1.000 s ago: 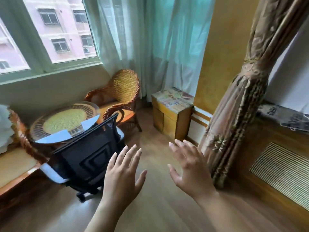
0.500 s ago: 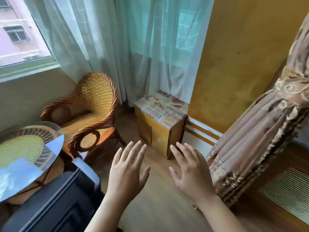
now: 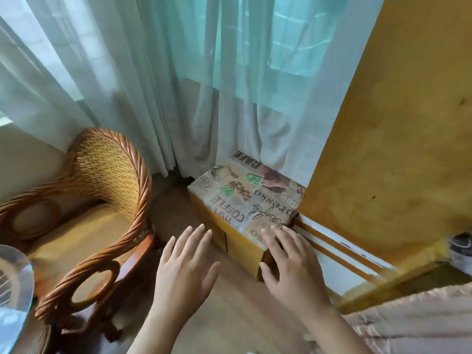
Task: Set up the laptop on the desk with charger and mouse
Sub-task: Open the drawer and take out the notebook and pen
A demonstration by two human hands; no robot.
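Note:
No laptop, charger, mouse or desk shows in the head view. My left hand (image 3: pixel 184 272) and my right hand (image 3: pixel 291 267) are both stretched forward, palms down, fingers spread, holding nothing. They hover in front of a small yellow cabinet (image 3: pixel 240 246) whose top carries a coffee-print cover (image 3: pixel 245 198). My right hand's fingertips overlap the cabinet's near top edge; I cannot tell whether they touch it. My left hand is over the wooden floor just left of the cabinet.
A wicker armchair (image 3: pixel 102 200) stands at the left, with a round glass tabletop (image 3: pixel 12 290) at the far left edge. Sheer pale-green curtains (image 3: pixel 178 85) hang behind. A yellow wall (image 3: pixel 396 123) with white skirting is at right; a tied brown curtain (image 3: pixel 421 320) sits at lower right.
The view has swung right and closed in on the yellow cabinet. The black office chair and the window have left the frame. Both hands stay open and now reach the cabinet's front.

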